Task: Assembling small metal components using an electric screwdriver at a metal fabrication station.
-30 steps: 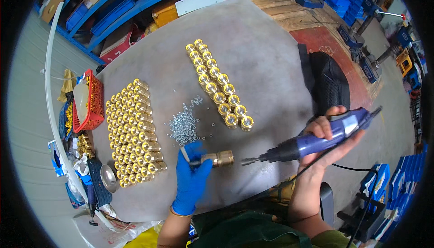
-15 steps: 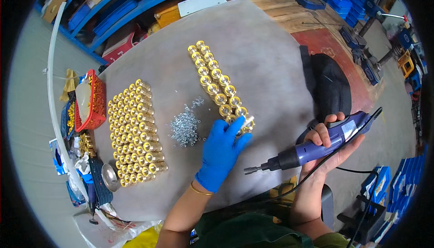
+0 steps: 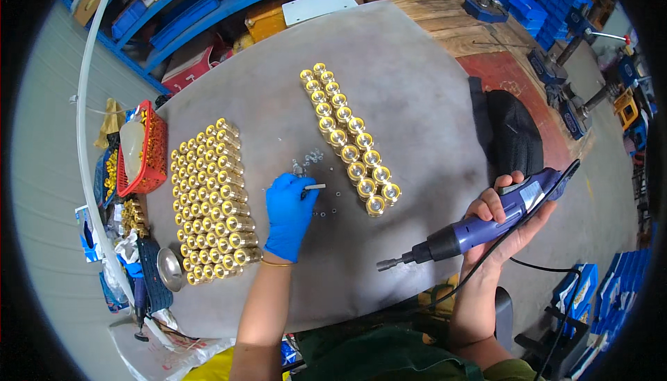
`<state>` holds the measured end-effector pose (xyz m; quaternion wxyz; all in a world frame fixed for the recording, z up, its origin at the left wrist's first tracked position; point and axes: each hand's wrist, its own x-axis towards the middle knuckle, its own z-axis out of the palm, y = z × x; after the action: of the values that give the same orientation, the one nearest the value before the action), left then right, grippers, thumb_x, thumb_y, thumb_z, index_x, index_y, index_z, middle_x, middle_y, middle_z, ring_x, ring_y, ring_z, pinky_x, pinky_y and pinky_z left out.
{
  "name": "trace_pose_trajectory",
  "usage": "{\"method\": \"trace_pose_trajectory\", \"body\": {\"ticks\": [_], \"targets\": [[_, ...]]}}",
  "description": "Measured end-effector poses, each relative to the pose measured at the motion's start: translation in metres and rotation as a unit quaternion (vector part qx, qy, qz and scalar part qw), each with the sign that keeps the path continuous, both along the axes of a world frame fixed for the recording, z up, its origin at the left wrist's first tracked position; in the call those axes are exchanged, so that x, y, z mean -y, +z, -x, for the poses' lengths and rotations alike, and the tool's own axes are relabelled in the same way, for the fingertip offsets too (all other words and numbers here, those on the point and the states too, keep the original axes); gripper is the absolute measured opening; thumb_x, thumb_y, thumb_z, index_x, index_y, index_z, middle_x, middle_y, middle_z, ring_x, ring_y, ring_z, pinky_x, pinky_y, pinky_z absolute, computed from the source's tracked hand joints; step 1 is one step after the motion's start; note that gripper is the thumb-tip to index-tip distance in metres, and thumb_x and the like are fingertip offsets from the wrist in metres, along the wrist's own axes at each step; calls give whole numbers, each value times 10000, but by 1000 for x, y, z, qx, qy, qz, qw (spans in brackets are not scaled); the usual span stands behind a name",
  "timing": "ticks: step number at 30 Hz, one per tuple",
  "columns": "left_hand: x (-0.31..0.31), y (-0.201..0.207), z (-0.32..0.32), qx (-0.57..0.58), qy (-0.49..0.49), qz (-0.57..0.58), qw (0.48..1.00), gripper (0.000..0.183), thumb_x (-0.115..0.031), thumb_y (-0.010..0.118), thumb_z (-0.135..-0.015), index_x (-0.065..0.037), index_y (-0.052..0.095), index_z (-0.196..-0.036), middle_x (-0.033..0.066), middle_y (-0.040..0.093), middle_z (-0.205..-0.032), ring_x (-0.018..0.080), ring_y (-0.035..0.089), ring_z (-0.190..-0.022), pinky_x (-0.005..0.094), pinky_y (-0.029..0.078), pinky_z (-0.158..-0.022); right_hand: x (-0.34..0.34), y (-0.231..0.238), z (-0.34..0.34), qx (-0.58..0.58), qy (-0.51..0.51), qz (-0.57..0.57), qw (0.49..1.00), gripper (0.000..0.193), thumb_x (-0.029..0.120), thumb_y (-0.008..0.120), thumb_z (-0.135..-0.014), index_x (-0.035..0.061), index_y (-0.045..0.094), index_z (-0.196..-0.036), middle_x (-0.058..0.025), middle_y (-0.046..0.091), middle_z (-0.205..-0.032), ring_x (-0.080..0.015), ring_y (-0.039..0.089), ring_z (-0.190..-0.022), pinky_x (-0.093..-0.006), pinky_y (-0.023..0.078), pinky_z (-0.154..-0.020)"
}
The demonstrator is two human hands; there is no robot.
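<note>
My left hand (image 3: 286, 218), in a blue glove, reaches down over the small silvery nuts (image 3: 316, 156) and covers most of their pile. A short pale rod (image 3: 316, 186) sticks out from its closed fingers; whether the fingertips also pinch a nut is hidden. My bare right hand (image 3: 497, 218) grips a purple electric screwdriver (image 3: 462, 237), its dark socket tip pointing left above the table. To the right of the glove stand brass fittings in a slanting double row (image 3: 350, 153), upright with round open tops. A larger block of brass fittings (image 3: 214, 204) stands left of it.
A red basket (image 3: 147, 162) of small yellowish parts and a metal bowl (image 3: 169, 268) sit along the left edge. On the right lies a black cloth-like item (image 3: 514, 134). The screwdriver's cord (image 3: 549, 264) hangs beside my right arm. Blue shelving (image 3: 229, 13) stands behind the table.
My left hand has moved left from the near end of the double row to the nut pile, still with the pale rod. The right hand and screwdriver stay nearly in place.
</note>
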<state>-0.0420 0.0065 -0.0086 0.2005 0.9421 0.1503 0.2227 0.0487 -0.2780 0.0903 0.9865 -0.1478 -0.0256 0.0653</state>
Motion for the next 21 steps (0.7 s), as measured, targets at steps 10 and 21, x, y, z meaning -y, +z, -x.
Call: {"method": "trace_pose_trajectory", "body": {"ticks": [10, 21], "targets": [[104, 54, 55, 30, 6, 724, 689, 134, -169, 586, -845, -64, 605, -926, 80, 614, -877, 181, 575, -730, 308, 466, -616, -28, 5, 0, -63, -55, -7, 996, 571, 582, 562, -770, 55, 482, -975, -85, 555, -892, -112, 464, -531, -243, 433, -521], [125, 57, 74, 57, -20, 935, 348, 191, -211, 543, -872, -134, 552, -1046, 90, 581, -980, 227, 548, -885, 375, 459, -699, -26, -11, 0, -123, 12, -95, 988, 535, 547, 618, -744, 57, 511, -931, -90, 563, -862, -110, 490, -537, -239, 446, -533]]}}
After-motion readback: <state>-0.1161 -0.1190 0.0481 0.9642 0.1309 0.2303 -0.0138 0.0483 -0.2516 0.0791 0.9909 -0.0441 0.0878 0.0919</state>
